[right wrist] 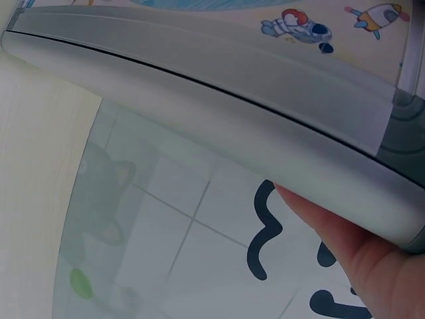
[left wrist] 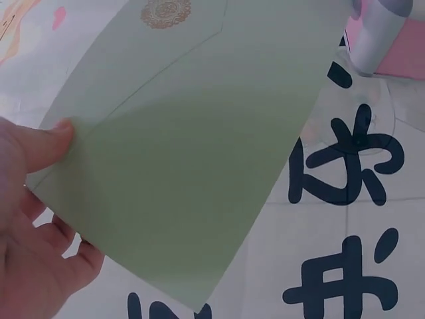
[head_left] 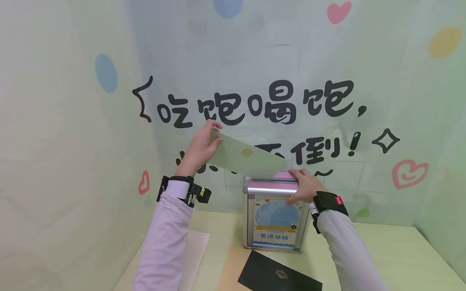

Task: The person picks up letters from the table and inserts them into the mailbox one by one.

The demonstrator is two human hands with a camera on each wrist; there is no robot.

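Note:
My left hand (head_left: 201, 149) pinches one end of a pale green envelope (head_left: 236, 157), thumb on the face towards me. In the left wrist view the envelope's flap line and a round gold emblem (left wrist: 166, 12) show. Its far end slants down to the pink top of a silver-framed letter box (head_left: 275, 218), overlapping the dark slot there. With my right hand (head_left: 307, 186) I grip the box's upper right corner, fingers on the top and thumb down the front. In the right wrist view part of this hand (right wrist: 362, 259) shows against the box's rounded metal edge (right wrist: 219, 126).
The box stands upright on a pale table (head_left: 386, 250) close to the back wall. In front of it lies a black envelope (head_left: 278, 273), partly over an orange-tan sheet (head_left: 231, 268). A pinkish-white sheet (head_left: 196, 250) lies to the left, partly behind my left sleeve.

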